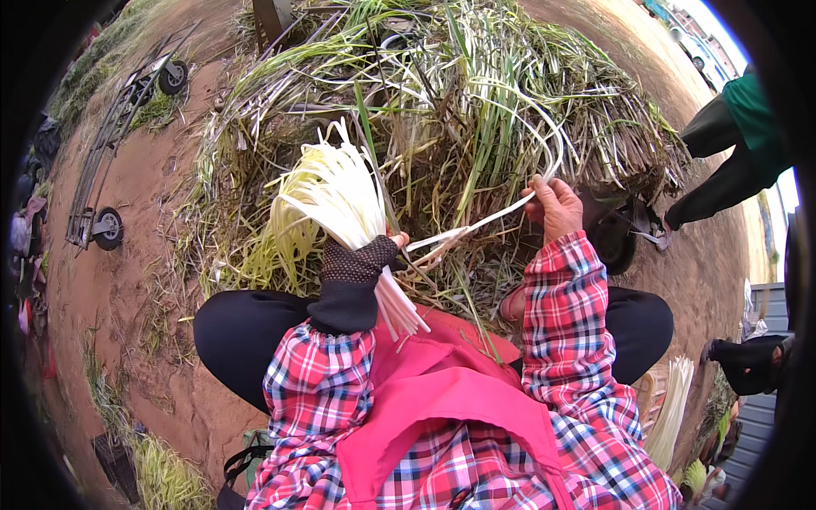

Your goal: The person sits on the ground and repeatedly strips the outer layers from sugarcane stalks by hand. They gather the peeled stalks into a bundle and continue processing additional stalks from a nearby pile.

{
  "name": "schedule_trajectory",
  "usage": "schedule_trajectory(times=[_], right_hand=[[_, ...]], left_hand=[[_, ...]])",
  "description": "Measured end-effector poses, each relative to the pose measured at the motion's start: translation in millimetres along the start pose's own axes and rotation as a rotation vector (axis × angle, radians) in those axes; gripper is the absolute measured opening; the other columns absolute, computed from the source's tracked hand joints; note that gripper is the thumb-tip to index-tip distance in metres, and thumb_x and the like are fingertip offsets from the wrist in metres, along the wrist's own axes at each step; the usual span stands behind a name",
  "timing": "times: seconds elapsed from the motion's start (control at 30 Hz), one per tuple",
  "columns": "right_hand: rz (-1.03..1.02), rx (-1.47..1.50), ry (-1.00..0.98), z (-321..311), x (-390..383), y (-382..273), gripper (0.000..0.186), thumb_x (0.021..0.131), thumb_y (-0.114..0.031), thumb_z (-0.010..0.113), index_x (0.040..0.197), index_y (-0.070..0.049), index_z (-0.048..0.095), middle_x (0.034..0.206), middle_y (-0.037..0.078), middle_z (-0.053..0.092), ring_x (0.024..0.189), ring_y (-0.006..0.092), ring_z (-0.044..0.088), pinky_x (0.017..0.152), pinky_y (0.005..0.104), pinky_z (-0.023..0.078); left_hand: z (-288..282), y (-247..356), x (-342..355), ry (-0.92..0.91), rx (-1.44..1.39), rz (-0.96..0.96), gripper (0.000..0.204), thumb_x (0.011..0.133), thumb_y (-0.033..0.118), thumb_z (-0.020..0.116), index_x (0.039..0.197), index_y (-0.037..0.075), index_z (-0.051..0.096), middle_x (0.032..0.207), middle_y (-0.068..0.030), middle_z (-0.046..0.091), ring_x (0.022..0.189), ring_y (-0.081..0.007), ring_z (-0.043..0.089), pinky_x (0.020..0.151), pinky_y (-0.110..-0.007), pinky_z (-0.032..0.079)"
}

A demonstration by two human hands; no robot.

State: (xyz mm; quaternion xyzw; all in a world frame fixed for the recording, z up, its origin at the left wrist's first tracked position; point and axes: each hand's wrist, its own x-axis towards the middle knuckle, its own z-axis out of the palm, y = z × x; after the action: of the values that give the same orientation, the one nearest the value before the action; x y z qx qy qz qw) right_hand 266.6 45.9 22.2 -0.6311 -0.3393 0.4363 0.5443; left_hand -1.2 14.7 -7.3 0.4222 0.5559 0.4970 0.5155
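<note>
Bundle of pale stalks (355, 191) near centre of view, passing through the left hand (357, 262), which is closed firmly round it in a dark mesh glove. From that fist the bundle fans out toward 11 o'clock, its yellowish tips drooping over to 9; the blunt white ends poke out at 5 o'clock, above the pink apron (450, 398). Whether those ends touch the cloth, cannot tell. Right hand (557, 208) bare, between 2 and 3 o'clock of the left and well apart from the bundle; thumb and fingers pinch a few loose pale stalks (486, 219). These run back toward 8 o'clock, ending just beside the left fingertips (contact there unclear), and curve up past the pinch toward 12. Beyond both hands, at 12 o'clock, a broad heap of green and straw-coloured stalks (612, 127), tangled. Plaid sleeves (568, 314) on both forearms, coming in from 5 and 7. Farther out, on reddish ground (127, 340): wheeled metal frame (100, 157) near 10 o'clock; another person's dark-trousered legs (722, 183) between 2 and 3; second pale bundle (671, 412), upright, at 4; yellow-green pile (170, 476) between 7 and 8.
</note>
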Motion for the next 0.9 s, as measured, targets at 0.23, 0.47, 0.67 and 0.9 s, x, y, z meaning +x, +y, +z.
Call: schedule_trajectory(times=[0.23,0.47,0.67,0.9], right_hand=[[-0.200,-0.146,-0.020,-34,14,6,0.016,0.080,-0.019,0.058,0.077,-0.003,0.055,0.062,0.001,0.057,0.047,0.0046,0.050,0.041,0.0165,0.039],[-0.145,-0.176,-0.306,47,-24,-6,0.017,0.078,-0.015,0.060,0.074,0.001,0.055,0.060,0.001,0.054,0.050,0.0050,0.049,0.044,0.0191,0.042],[-0.173,0.009,-0.528,89,-41,-1,0.025,0.081,-0.020,0.057,0.093,0.000,0.052,0.074,0.005,0.057,0.067,0.0093,0.053,0.056,0.0217,0.044],[0.301,0.020,-1.065,39,-82,11,0.028,0.086,-0.022,0.048,0.105,-0.001,0.050,0.069,-0.002,0.047,0.059,0.0047,0.044,0.055,0.0186,0.038]], left_hand=[[-16,17,-4,-0.117,-0.065,-0.103,0.029,0.066,0.008,0.068,0.091,0.000,0.056,0.078,-0.0077,0.060,0.067,-0.0140,0.057,0.060,-0.026,0.046],[12,24,-17,-0.264,-0.259,-0.096,0.035,0.068,0.004,0.067,0.098,0.000,0.049,0.079,-0.0092,0.059,0.068,-0.0142,0.056,0.059,-0.025,0.047],[29,-2,-21,-0.318,-0.317,-0.190,0.028,0.071,0.011,0.065,0.094,0.000,0.053,0.078,-0.0074,0.059,0.069,-0.0154,0.057,0.062,-0.027,0.049],[0,19,-9,-0.188,-0.525,-0.304,0.028,0.072,0.016,0.064,0.092,-0.002,0.053,0.079,-0.0130,0.059,0.063,-0.0191,0.058,0.056,-0.028,0.050]])
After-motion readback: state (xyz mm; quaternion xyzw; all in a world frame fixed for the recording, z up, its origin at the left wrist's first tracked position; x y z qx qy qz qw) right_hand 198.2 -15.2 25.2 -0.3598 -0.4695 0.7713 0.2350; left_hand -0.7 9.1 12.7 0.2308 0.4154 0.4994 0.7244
